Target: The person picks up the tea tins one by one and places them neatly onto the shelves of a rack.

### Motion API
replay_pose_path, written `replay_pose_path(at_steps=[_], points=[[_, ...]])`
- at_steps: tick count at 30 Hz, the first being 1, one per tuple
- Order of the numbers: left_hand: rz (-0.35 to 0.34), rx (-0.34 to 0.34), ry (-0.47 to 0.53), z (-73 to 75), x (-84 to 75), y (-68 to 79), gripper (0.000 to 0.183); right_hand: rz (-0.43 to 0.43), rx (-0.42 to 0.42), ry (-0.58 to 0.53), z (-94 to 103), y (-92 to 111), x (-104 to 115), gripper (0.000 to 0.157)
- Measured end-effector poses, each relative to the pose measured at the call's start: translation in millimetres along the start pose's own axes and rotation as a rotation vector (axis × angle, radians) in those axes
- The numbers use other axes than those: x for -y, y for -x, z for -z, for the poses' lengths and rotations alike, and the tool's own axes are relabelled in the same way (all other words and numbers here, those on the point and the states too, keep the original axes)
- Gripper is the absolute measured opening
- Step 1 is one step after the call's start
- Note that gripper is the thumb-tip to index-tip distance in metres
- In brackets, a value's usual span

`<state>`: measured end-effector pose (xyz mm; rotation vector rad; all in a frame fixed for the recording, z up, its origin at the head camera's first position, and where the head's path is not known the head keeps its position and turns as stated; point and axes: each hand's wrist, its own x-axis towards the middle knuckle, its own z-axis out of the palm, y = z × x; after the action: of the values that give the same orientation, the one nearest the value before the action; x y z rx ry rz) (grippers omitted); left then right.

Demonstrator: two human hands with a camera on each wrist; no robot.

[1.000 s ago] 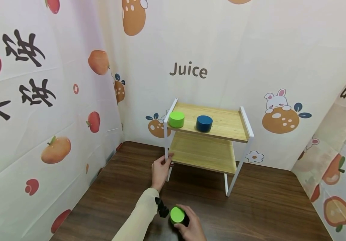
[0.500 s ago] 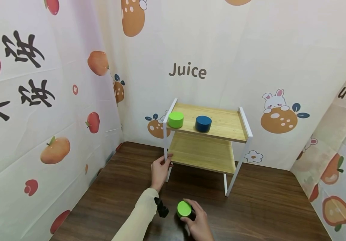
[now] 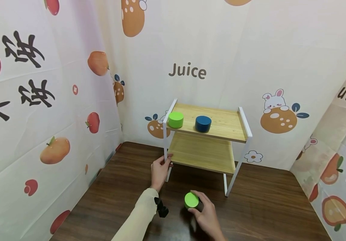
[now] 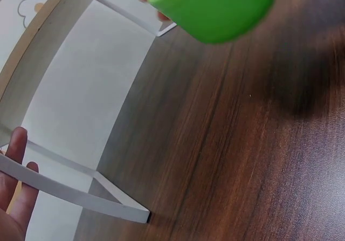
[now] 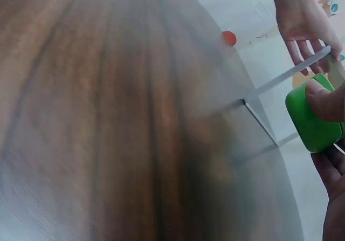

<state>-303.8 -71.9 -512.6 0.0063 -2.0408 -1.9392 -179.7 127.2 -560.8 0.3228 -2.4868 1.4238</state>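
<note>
My right hand [image 3: 207, 216] pinches a green cylindrical block [image 3: 191, 200] between thumb and fingers. In the left wrist view the green block [image 4: 215, 6] hangs above the table, its blurred shadow off to the right. My left hand [image 3: 159, 172] grips the left front leg of a small two-tier shelf [image 3: 221, 122] at lower-board height; its fingers [image 4: 17, 144] show behind the white frame. On the top board sit another green cylinder [image 3: 176, 119], at the left front corner, and a dark blue cylinder [image 3: 203, 124] to its right.
The shelf stands on white metal legs on a dark wood table [image 3: 269, 207]. Its lower board [image 3: 203, 152] is bare wood. Fruit-printed white cloth [image 3: 227, 50] hangs behind and along both sides. A black strap device [image 3: 161, 207] sits on the left wrist.
My right hand has carried the green block forward and to the right, toward the shelf. The left hand has stayed on the leg, and the two cylinders on top have kept their places.
</note>
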Motion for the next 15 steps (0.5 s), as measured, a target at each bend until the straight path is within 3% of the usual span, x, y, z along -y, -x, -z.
replay_pose_path(at_steps=[15], points=[[0.000,-0.016,-0.042,0.7,-1.5,1.2,0.017,0.116,-0.046,0.093,55.3,-38,21,0.071]])
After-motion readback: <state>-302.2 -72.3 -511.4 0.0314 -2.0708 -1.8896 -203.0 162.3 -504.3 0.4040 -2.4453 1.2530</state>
